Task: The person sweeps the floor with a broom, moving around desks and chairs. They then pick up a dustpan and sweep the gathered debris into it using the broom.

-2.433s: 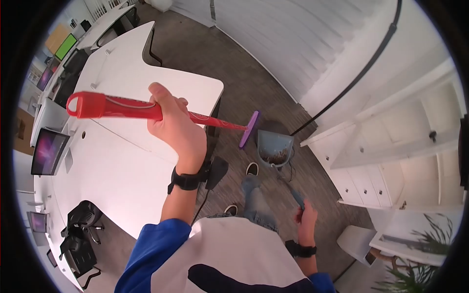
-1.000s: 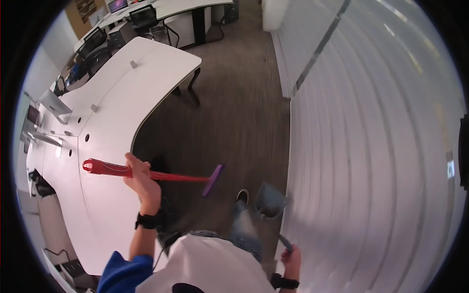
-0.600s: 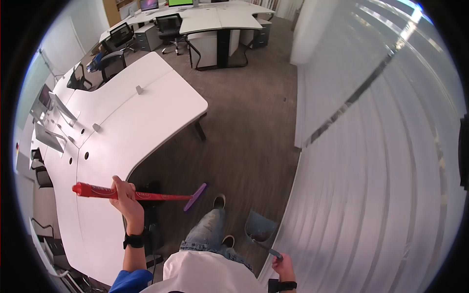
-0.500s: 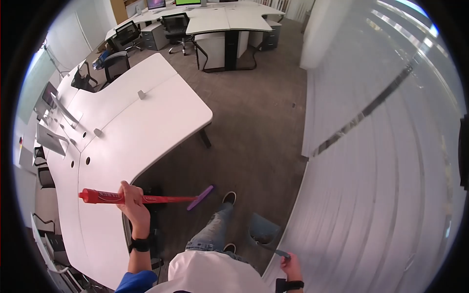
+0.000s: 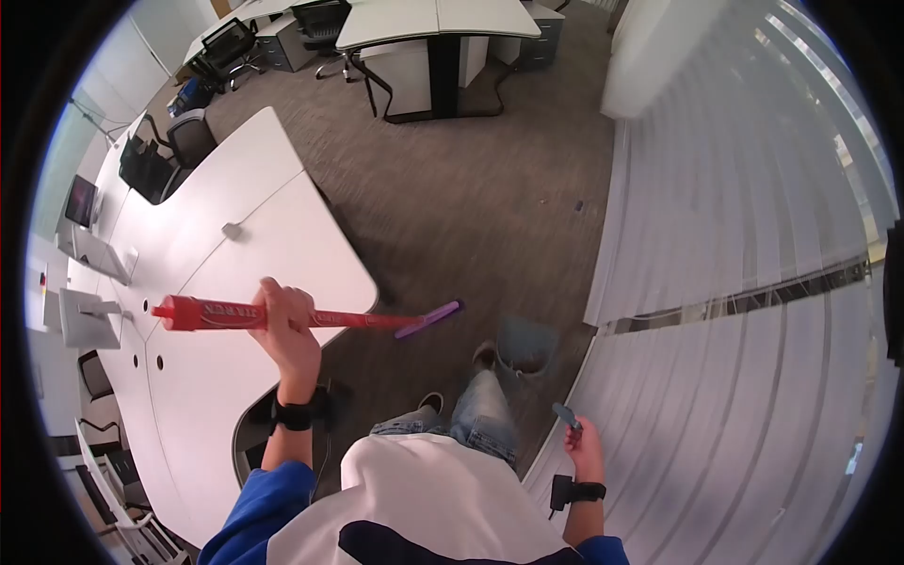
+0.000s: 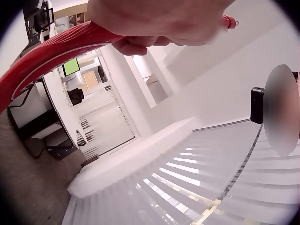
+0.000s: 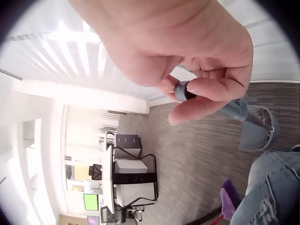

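Office carpet, left hand grips level broom pointing right, right hand pinches dustpan handle

The grey-brown carpet floor carries a white bench and office chairs. A monitor stands on the bench's far edge.

- The long red plastic broom lies crosswise above the right edge of the curved white desk, gripped by the left hand; its purple head juts past that edge, over the grey carpet floor.
- The grey plastic dustpan hangs right of the purple head, its handle pinched by the right hand.
- The white vertical blinds stand along the right, just beside the dustpan.
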Motion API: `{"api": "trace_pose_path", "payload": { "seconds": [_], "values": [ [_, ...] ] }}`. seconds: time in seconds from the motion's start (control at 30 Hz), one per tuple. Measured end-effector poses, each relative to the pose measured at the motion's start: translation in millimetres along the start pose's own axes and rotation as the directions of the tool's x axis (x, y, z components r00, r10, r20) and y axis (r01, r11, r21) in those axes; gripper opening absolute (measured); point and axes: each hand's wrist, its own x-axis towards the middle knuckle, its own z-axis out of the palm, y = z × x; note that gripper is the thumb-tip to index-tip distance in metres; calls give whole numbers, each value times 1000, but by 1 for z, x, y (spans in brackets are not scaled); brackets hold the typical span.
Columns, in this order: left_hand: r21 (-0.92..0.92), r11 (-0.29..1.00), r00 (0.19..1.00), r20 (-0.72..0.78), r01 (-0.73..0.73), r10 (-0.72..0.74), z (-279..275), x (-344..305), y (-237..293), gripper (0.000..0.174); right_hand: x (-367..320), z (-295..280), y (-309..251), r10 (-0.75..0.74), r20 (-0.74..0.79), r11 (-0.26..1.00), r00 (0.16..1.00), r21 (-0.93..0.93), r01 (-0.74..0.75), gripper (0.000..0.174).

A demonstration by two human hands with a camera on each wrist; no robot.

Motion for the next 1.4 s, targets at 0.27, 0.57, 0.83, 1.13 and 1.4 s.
{"api": "trace_pose_path", "payload": {
  "seconds": [0.27,0.57,0.83,1.13,1.4],
  "values": [
    [39,990,971,-193,-132,137,115,103,-60,43,126,117,-176,116,188,990,975,-101,-98,27],
    [77,986,870,-465,-148,167,159,216,-81,47,189,284,-350,323,407,946,855,-121,-300,16],
    [50,983,875,-448,-179,182,171,336,-163,44,264,422,-462,447,513,858,733,-13,-514,17],
    [117,984,872,-457,-134,173,206,470,-207,51,319,544,-509,356,535,747,766,330,-577,15],
    [121,983,922,-347,-139,173,244,536,-238,48,386,620,-561,272,516,664,812,510,-546,23]
  ]
}}
